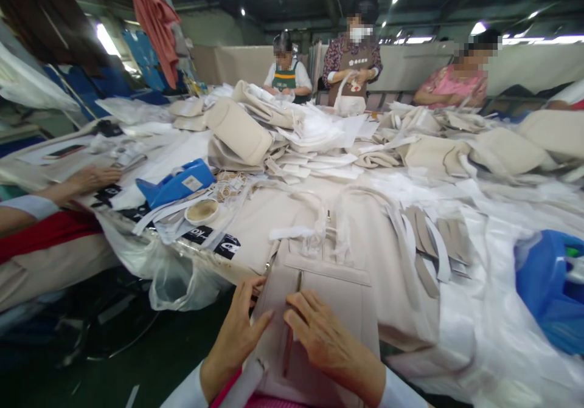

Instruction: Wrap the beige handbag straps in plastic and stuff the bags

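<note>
A pale beige handbag (333, 292) leans against the table edge in front of me, its handles wrapped in clear plastic. A zipper (287, 353) runs down its facing panel. My left hand (230, 335) is at the bag's left edge, fingers around the side and thumb over the front. My right hand (326, 335) lies over the panel with fingers bent together at the zipper; whatever is under its fingertips is hidden. A white strip (292, 233) lies by the handles.
A blue tape dispenser (176, 183) and a round tub (202, 211) stand left; another blue dispenser (547, 286) stands right. Beige strips (422, 250) lie nearby. Bags (239, 131) are piled behind. A neighbour's hand (93, 178) rests at left; several people work opposite.
</note>
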`<state>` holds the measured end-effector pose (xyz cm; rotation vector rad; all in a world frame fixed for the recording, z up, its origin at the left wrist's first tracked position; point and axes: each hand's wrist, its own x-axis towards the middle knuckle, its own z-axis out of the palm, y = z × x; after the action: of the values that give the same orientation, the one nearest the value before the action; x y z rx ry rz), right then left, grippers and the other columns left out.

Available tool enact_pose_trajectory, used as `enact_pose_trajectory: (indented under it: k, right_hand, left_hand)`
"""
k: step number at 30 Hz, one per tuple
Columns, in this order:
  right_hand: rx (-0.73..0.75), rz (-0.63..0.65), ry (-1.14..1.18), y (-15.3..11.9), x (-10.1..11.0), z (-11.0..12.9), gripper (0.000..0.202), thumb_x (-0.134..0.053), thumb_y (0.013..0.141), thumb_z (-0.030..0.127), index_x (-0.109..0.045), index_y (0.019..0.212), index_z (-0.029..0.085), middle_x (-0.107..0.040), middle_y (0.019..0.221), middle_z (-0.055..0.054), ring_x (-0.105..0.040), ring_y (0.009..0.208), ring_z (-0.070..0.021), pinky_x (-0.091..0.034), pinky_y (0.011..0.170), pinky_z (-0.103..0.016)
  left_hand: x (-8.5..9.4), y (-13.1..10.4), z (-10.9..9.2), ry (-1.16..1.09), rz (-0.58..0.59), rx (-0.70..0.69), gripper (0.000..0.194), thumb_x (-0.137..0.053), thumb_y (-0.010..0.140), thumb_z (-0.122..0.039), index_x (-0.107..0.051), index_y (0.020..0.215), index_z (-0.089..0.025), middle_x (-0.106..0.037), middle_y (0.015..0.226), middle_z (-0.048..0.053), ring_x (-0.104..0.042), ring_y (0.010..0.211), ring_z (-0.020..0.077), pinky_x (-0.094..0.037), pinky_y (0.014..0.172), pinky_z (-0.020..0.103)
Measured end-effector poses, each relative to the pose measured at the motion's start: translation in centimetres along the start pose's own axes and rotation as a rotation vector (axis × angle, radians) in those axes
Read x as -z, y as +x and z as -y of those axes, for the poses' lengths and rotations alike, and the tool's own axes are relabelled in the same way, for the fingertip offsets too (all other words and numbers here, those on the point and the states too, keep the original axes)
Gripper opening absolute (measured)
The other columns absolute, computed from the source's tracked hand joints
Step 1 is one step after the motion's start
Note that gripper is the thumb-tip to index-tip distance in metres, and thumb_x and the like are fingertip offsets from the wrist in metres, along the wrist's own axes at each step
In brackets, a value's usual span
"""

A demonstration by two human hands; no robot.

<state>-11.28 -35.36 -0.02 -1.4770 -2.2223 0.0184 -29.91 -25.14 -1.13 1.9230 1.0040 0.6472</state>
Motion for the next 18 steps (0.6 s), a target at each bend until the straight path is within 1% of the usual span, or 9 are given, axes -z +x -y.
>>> enact_pose_trajectory:
  k: [2,5,8,10,13,15,18]
  right_hand:
    - [-0.039,-0.063,0.060,-0.1,-0.5,-0.2,0.027,-0.042,0.093,0.007,-0.056,0.114,0.017,-0.059,0.116,-0.010,-0.053,0.110,-0.0222,-0.045,0.100,-0.038]
    - [-0.058,-0.159,0.105,0.1,-1.2,-0.4,0.027,-0.037,0.096,0.008,-0.058,0.112,0.016,-0.061,0.102,-0.009,-0.055,0.099,-0.0218,-0.048,0.090,-0.037]
    - [-0.067,-0.234,0.123,0.5,-1.7,-0.5,0.028,-0.034,0.096,0.009,-0.060,0.105,0.016,-0.061,0.093,-0.009,-0.054,0.090,-0.0211,-0.047,0.083,-0.036]
    - [-0.077,-0.255,0.126,0.8,-1.9,-0.7,0.029,-0.033,0.097,0.009,-0.061,0.099,0.017,-0.061,0.089,-0.008,-0.051,0.085,-0.0210,-0.044,0.080,-0.037]
    - [-0.081,-0.251,0.105,1.1,-2.2,-1.1,0.027,-0.036,0.097,0.010,-0.060,0.090,0.018,-0.059,0.081,-0.005,-0.047,0.077,-0.0205,-0.039,0.071,-0.037]
    - [-0.081,-0.259,0.084,1.2,-2.3,-1.2,0.026,-0.036,0.096,0.009,-0.059,0.088,0.018,-0.058,0.079,-0.005,-0.046,0.075,-0.0206,-0.037,0.069,-0.037]
    - [-0.099,-0.298,0.082,1.3,-2.2,-1.5,0.027,-0.036,0.094,0.005,-0.058,0.087,0.018,-0.057,0.079,-0.005,-0.045,0.077,-0.0209,-0.039,0.071,-0.037]
  left_hand:
    - [-0.3,0.1,0.1,-0.118,0.053,0.082,0.050,-0.067,0.078,-0.033,-0.045,0.121,-0.019,-0.055,0.119,0.011,-0.056,0.107,0.0270,-0.049,0.088,0.042]
    - [-1.0,0.0,0.1,-0.196,0.112,0.168,0.053,-0.071,0.069,-0.025,-0.042,0.113,-0.018,-0.057,0.110,0.008,-0.058,0.103,0.0258,-0.048,0.090,0.041]
    - [-1.9,0.0,0.1,-0.096,0.134,0.227,0.060,-0.072,0.060,-0.019,-0.038,0.109,-0.020,-0.055,0.107,0.005,-0.058,0.099,0.0252,-0.048,0.089,0.040]
    - [-2.4,-0.1,0.3,0.001,0.128,0.264,0.066,-0.072,0.058,-0.020,-0.035,0.112,-0.021,-0.054,0.109,0.005,-0.059,0.099,0.0264,-0.047,0.088,0.040]
    - [-2.8,0.0,0.6,0.102,0.122,0.301,0.071,-0.073,0.058,-0.024,-0.033,0.116,-0.020,-0.052,0.114,0.007,-0.059,0.101,0.0284,-0.047,0.086,0.040]
    - [-2.9,0.0,0.7,0.140,0.123,0.307,0.072,-0.073,0.058,-0.025,-0.033,0.117,-0.020,-0.052,0.117,0.008,-0.059,0.103,0.0294,-0.047,0.086,0.040]
    - [-2.8,0.1,0.8,0.170,0.138,0.304,0.071,-0.072,0.059,-0.028,-0.033,0.118,-0.020,-0.052,0.118,0.009,-0.060,0.103,0.0304,-0.048,0.086,0.041]
